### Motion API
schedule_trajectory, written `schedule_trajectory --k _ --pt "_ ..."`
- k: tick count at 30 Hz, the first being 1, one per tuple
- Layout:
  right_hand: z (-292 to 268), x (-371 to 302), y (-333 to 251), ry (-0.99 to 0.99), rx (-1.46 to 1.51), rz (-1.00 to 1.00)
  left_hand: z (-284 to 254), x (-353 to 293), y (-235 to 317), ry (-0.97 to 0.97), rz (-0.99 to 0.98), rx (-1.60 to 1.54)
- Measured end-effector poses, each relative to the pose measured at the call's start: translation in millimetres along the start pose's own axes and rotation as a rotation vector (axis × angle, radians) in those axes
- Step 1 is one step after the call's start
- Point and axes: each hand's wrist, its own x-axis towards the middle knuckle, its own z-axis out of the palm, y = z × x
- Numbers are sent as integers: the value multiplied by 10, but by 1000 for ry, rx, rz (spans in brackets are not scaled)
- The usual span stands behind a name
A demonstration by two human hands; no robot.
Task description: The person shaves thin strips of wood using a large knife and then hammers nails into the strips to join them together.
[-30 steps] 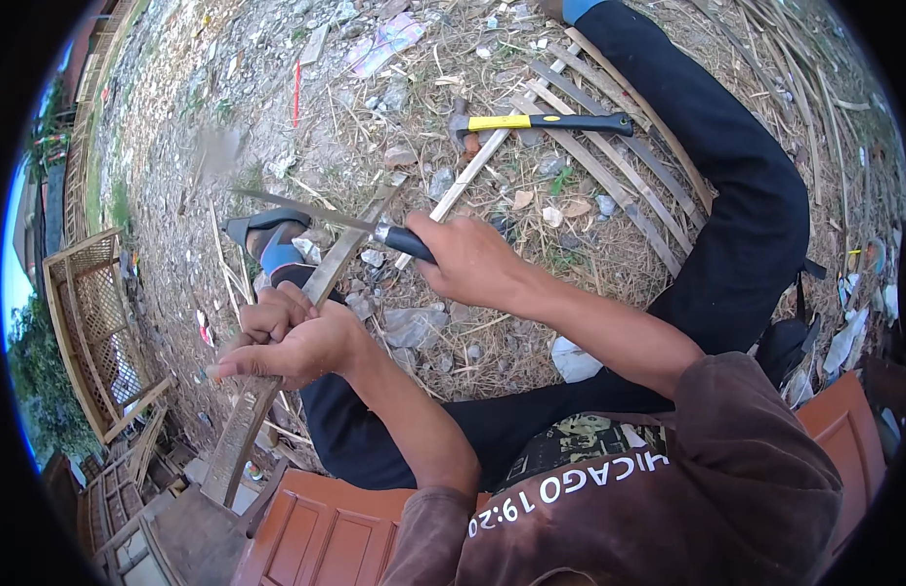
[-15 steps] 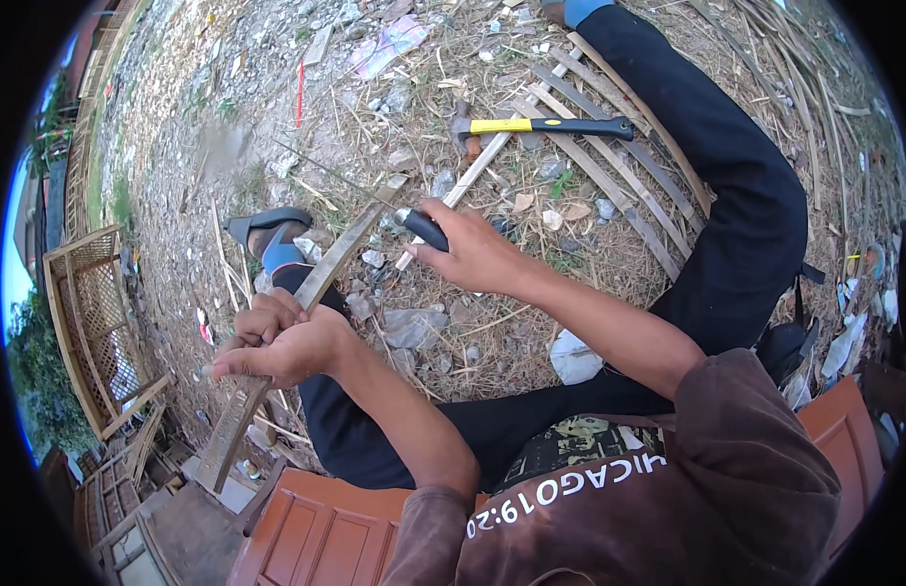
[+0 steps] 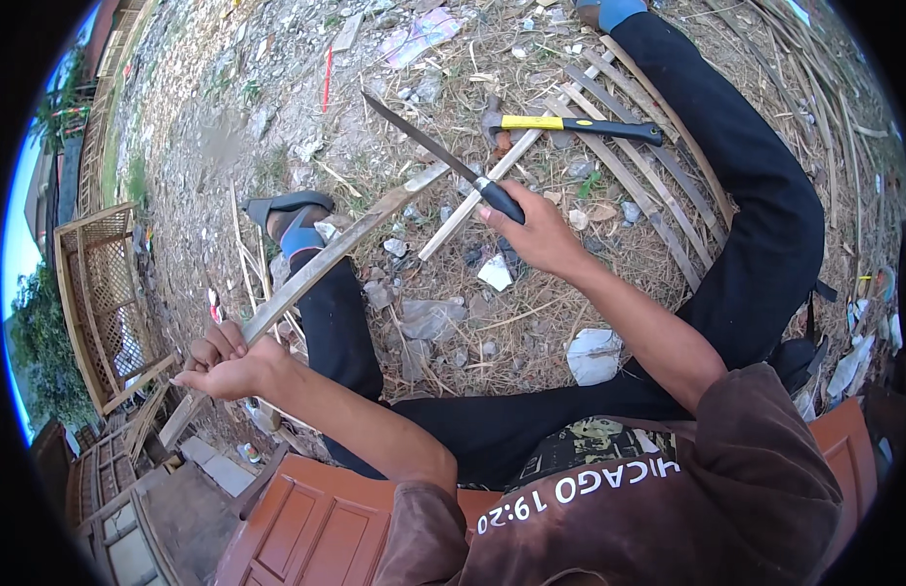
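My left hand point(image 3: 236, 363) is closed round a long wooden slat point(image 3: 345, 241), which slants from the lower left up toward the middle. In my right hand point(image 3: 543, 230) is a knife point(image 3: 421, 139), gripped by its black handle. Its long dark blade points up and to the left, flat side showing. The blade passes close to the slat's far end; whether they touch I cannot tell. Beyond the right hand a hammer point(image 3: 575, 126) with a yellow and black handle lies across a pale wooden strip point(image 3: 477, 199).
Several wooden strips point(image 3: 636, 188) lie beside my right leg. A red stick point(image 3: 327, 80) and a plastic wrapper point(image 3: 420, 37) are on the stony ground. At left stands a lattice-panelled wooden frame point(image 3: 109, 303). Reddish-brown panelled wood point(image 3: 311, 527) lies under me. A white chunk point(image 3: 594, 356) sits between my legs.
My left hand has moved left and slightly down with the slat. My right hand has shifted right and a little up, and the knife blade has turned to show its flat side.
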Motion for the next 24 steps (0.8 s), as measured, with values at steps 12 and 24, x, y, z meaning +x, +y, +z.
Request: schedule_trajectory --k 12,24 --pt "-143 102 104 152 153 -51 -77 269 -172 -30 -84 -47" --pt "-113 30 19 175 -65 -229 698 -130 -226 81 55 52"
